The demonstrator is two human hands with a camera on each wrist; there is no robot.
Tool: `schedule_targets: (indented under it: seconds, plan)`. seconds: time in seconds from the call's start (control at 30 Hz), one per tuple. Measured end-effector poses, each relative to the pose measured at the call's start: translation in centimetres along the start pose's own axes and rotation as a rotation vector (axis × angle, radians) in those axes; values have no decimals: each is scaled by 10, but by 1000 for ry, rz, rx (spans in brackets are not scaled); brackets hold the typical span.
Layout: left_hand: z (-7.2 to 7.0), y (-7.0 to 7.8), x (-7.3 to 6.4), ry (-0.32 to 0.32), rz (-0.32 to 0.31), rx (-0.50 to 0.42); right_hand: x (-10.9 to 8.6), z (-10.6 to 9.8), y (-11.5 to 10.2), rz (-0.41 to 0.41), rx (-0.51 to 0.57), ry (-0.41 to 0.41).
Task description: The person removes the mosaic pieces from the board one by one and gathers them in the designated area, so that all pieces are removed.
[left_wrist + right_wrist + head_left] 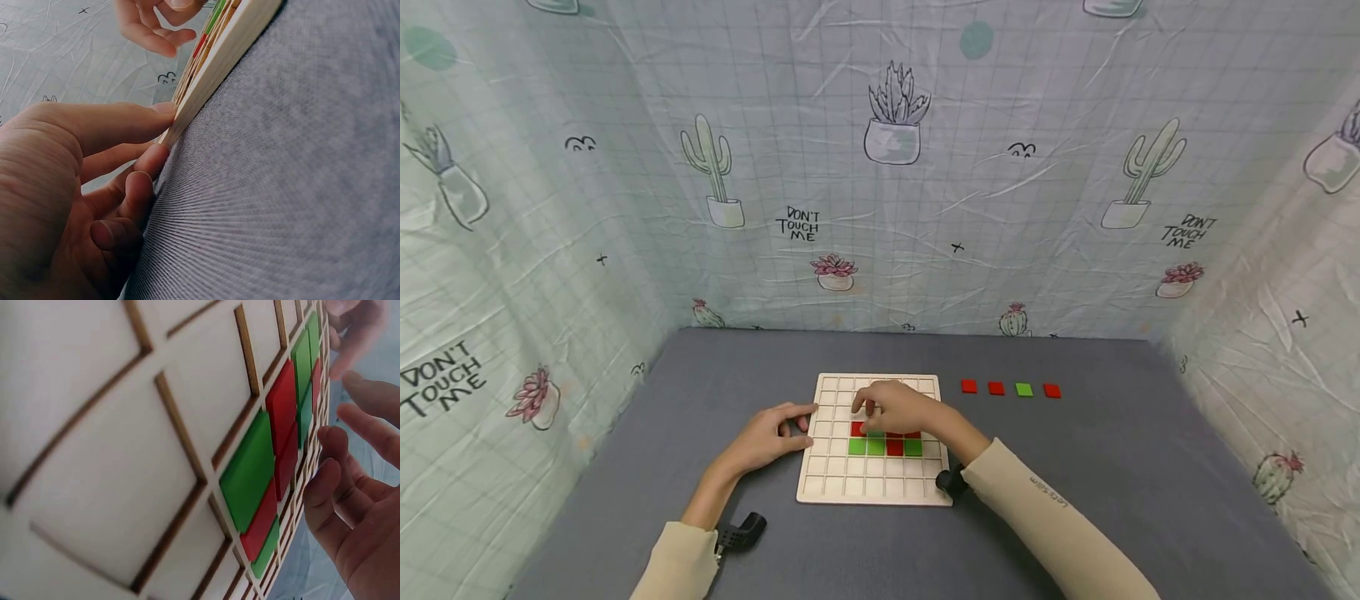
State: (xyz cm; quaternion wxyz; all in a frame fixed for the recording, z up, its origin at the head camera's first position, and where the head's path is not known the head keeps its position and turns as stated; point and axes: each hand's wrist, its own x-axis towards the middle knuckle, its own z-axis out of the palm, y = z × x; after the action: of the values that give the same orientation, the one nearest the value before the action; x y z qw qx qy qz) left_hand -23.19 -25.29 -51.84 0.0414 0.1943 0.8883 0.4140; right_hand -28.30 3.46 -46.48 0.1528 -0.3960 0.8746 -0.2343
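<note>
A square pale wooden grid board (pixel 842 490) lies on the table. Two rows of red and green tiles (pixel 894 447) fill cells near its middle, and the right wrist view shows another green tile (pixel 267 550) beyond them, which my right hand hides in the head view. My left hand (pixel 765 435) touches the board's left edge with thumb and index fingertips, spaced apart along it. Over the tiled cells hovers my right hand (pixel 895 407), its fingers loosely bent and no tile visible between them. Its thumb overlaps the leftmost red tile (pixel 856 428) in the head view.
To the right of the board, a red tile (pixel 969 387), a second red tile (pixel 996 388), a green tile (pixel 1024 390) and a further red tile (pixel 1052 391) lie in a row on the grey table (pixel 1075 467). Patterned cloth (pixel 955 192) stands around the back and sides.
</note>
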Motion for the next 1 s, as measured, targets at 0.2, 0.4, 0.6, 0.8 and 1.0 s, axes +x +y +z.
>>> schedule_targets:
  seconds: [0.2,0.4,0.6,0.8,1.0]
  plan:
    - [0,0,0,-4,-7,5,4,7,-1,2,-31,-22]
    - [0,-1,0,-1,-5,6,5,8,-5,2,-55,-10]
    - [-1,0,-1,2,-5,14,7,11,-6,24,-75,7]
    - [0,0,-1,0,-8,11,8,12,-8,26,-78,23]
    - [0,-1,-1,2,-9,-6,5,10,-12,24,-72,28]
